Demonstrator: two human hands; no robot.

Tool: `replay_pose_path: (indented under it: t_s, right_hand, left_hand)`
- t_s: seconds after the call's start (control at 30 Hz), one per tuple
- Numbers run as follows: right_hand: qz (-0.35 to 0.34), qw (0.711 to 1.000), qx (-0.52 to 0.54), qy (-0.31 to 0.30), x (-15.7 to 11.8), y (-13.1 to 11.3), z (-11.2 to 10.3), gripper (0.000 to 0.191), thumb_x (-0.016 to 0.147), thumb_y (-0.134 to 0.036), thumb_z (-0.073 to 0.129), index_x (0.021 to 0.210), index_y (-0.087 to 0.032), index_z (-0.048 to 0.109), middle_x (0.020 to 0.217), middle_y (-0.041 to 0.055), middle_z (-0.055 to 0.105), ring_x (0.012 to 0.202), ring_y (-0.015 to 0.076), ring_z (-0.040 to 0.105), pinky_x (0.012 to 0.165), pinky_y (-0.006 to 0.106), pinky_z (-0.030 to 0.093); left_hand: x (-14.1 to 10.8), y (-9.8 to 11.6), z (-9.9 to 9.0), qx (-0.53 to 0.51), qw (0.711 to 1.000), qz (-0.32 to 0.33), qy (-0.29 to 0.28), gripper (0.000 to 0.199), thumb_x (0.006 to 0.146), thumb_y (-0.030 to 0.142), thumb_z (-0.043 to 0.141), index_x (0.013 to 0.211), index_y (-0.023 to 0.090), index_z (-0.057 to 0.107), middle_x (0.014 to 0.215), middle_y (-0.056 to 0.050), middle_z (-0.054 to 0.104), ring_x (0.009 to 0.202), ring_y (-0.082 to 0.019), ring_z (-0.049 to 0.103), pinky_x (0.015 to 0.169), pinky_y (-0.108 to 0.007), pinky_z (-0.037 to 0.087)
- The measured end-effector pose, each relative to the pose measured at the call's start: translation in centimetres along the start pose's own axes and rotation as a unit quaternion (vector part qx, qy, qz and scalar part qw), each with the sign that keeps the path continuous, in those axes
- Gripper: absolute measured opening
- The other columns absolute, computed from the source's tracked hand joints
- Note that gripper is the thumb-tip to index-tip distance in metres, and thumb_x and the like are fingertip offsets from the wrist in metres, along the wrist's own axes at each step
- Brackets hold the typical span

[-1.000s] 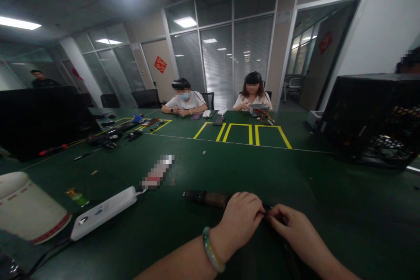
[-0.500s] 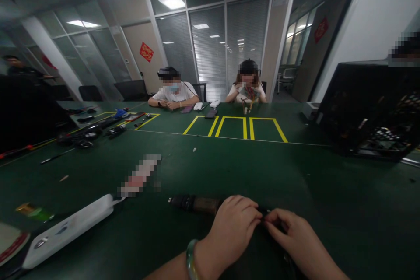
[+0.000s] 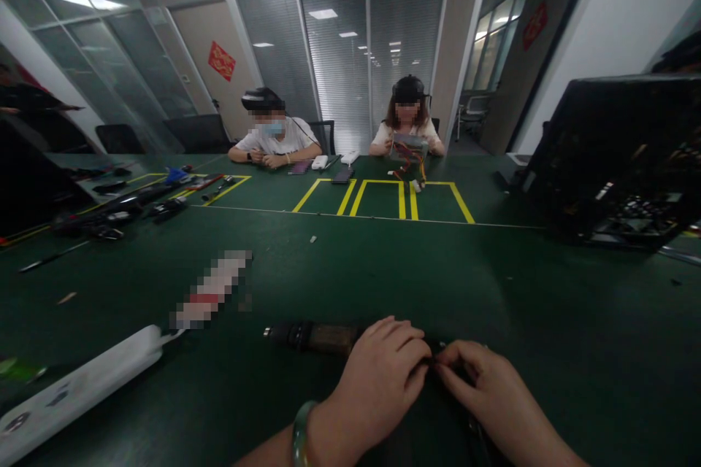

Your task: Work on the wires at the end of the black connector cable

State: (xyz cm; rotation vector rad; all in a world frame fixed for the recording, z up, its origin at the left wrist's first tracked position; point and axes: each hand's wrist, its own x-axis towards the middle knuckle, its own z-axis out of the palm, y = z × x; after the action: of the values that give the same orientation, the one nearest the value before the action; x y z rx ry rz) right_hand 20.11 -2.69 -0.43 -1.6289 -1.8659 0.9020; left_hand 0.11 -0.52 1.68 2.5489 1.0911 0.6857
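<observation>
A dark power tool point(image 3: 328, 338) with a black chuck at its left end lies on the green table. My left hand point(image 3: 383, 372), with a green bangle at the wrist, rests over the tool's body, fingers bent and hiding part of it. Just right of it, my right hand point(image 3: 482, 387) pinches with thumb and forefinger at a small dark spot beside the left fingertips. What sits between those fingertips is too small and dark to make out. Below the hands, the dark part of the tool is barely visible.
A white power bank-like case point(image 3: 87, 387) lies at the left, near a blurred-out strip point(image 3: 211, 292). Black tools point(image 3: 120, 208) lie at the far left. A black computer case point(image 3: 618, 160) stands at the right. Two people sit across the table point(image 3: 263, 233), one holding a wired metal box point(image 3: 410, 146).
The view has shifted, so the things on the table appear farther left. Both hands keep nearly the same pose at the tool. The person opposite has lowered the wired box.
</observation>
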Motion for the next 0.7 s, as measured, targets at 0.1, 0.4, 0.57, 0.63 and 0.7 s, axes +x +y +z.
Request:
replay_pose_path:
  t_s: [0.1,0.4,0.57,0.63,0.7]
  right_hand:
    - [-0.001,1.000,0.005,-0.001,0.01,0.27,0.16,0.014,0.084,-0.032,0.057,0.078,-0.025,0.067,0.079,-0.0005,0.067,0.076,0.0180,0.060,0.069,0.024,0.043]
    - [0.009,1.000,-0.001,-0.006,0.13,0.14,0.17,0.016,0.084,-0.035,0.056,0.079,-0.024,0.068,0.079,0.0009,0.068,0.073,0.0185,0.060,0.068,0.025,0.044]
    - [0.006,1.000,0.000,-0.009,-0.04,-0.41,-0.06,0.016,0.086,-0.033,0.056,0.081,-0.024,0.067,0.080,-0.0002,0.068,0.075,0.0177,0.061,0.069,0.024,0.044]
    - [0.001,1.000,-0.002,-0.011,-0.10,-0.53,-0.13,0.016,0.087,-0.032,0.055,0.082,-0.024,0.068,0.081,-0.0002,0.068,0.076,0.0177,0.061,0.069,0.025,0.044]
    - [-0.004,1.000,-0.007,-0.012,-0.13,-0.50,-0.16,0.016,0.087,-0.032,0.055,0.083,-0.024,0.068,0.081,-0.0002,0.068,0.076,0.0177,0.061,0.069,0.025,0.044]
  left_hand:
    - [-0.06,-0.15,0.14,0.007,1.000,-0.009,0.002,0.011,0.090,0.022,0.056,0.101,0.024,0.061,0.113,0.002,0.064,0.111,-0.016,0.056,0.110,-0.038,0.035]
    - [-0.13,-0.31,-0.01,0.027,1.000,0.011,0.003,0.013,0.094,0.022,0.052,0.103,0.023,0.062,0.118,0.001,0.064,0.115,-0.015,0.055,0.111,-0.037,0.035]
    - [-0.23,-0.42,-0.03,0.027,1.000,0.016,-0.001,0.013,0.091,0.024,0.057,0.103,0.024,0.062,0.118,0.001,0.064,0.114,-0.016,0.055,0.109,-0.038,0.036]
    - [-0.19,-0.45,0.10,0.028,0.999,0.016,0.000,0.014,0.089,0.024,0.060,0.103,0.024,0.062,0.118,0.001,0.063,0.114,-0.016,0.054,0.108,-0.039,0.036]
    - [-0.08,-0.44,0.23,0.029,0.999,0.014,0.001,0.013,0.089,0.022,0.061,0.102,0.024,0.061,0.117,0.002,0.063,0.113,-0.016,0.055,0.107,-0.038,0.036]
